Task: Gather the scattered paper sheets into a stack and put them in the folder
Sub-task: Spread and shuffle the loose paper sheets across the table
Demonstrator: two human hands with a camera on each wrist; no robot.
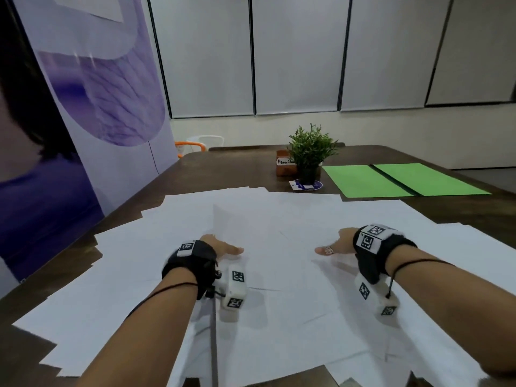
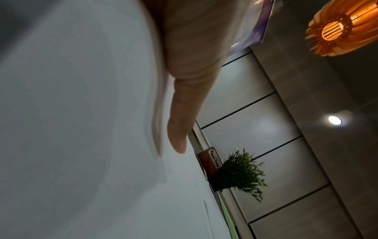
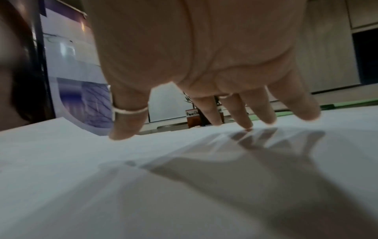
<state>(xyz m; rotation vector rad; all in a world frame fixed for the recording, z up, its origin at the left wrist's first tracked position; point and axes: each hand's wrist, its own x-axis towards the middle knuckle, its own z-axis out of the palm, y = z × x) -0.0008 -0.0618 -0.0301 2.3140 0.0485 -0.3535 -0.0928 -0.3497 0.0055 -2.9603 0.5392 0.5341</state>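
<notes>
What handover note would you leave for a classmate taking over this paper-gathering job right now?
Left hand: open, flat on the scattered white paper sheets.
Right hand: open, fingers spread, fingertips touching the sheets.
The sheets lie overlapping across the near half of the dark wooden table. The open green folder lies far right, beside the small potted plant, holding nothing.
Done: nothing stacked.
Left: gather, square up, place in folder.
</notes>
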